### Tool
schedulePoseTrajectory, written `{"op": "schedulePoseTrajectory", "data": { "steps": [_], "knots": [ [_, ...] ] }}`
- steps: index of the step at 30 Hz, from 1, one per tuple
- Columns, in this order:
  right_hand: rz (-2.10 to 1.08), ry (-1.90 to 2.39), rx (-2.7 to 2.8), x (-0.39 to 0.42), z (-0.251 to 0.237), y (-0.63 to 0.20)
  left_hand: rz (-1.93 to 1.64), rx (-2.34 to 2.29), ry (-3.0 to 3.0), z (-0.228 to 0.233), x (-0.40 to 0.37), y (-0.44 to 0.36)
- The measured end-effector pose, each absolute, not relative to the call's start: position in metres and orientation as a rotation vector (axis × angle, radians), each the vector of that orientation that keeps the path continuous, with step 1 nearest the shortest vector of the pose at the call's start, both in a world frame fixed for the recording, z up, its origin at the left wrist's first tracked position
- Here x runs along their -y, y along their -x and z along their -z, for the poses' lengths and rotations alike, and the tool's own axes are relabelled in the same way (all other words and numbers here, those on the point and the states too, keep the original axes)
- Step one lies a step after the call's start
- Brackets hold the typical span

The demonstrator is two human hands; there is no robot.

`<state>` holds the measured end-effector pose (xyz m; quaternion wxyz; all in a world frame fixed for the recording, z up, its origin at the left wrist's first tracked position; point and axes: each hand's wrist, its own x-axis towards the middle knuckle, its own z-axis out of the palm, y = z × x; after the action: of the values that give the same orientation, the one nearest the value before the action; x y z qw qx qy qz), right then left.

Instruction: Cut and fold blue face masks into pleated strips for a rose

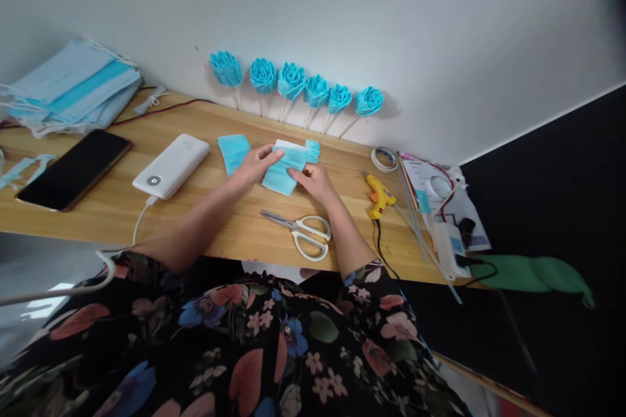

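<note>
My left hand (258,164) pinches the upper left part of a light blue piece of face-mask fabric (281,181), thumb on top. On the right side of the same piece, my right hand (313,180) grips its edge with the thumb lying over it. A strip of white shows along the fabric's top edge. Another blue fabric piece (233,152) lies flat just left of my left hand. Behind the held piece, a small gathered blue bit (312,150) pokes out. White-handled scissors (303,234) rest below my hands, blades pointing left.
Several blue fabric roses (292,81) on sticks lean against the wall. A yellow glue gun (378,196), a tape roll (384,159) and a power strip (448,249) are at right. At left are a power bank (172,166), a phone (75,169) and stacked face masks (73,88).
</note>
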<state>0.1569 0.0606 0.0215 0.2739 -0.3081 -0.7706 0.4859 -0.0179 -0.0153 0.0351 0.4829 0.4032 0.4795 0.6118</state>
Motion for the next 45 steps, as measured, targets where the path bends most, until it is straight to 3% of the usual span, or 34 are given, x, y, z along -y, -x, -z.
{"op": "schedulePoseTrajectory", "data": {
  "steps": [8, 19, 30, 36, 45],
  "knots": [
    [-1.314, 0.829, 2.106, -0.061, -0.019, -0.158, -1.458, -1.196, -0.868, -0.034, 0.015, 0.015],
    [-1.385, 0.75, 2.243, -0.057, -0.028, -0.158, -1.703, -1.103, -0.709, -0.027, 0.008, 0.022],
    [-1.34, 0.764, 1.908, -0.067, -0.029, -0.165, -1.3, -1.326, -1.097, -0.033, 0.016, 0.014],
    [-1.132, 0.838, 1.9, -0.065, -0.026, -0.164, -1.319, -1.289, -1.111, -0.03, 0.013, 0.015],
    [-1.334, 0.79, 1.889, -0.067, -0.03, -0.164, -1.354, -1.317, -1.2, -0.032, 0.013, 0.017]
  ]
}}
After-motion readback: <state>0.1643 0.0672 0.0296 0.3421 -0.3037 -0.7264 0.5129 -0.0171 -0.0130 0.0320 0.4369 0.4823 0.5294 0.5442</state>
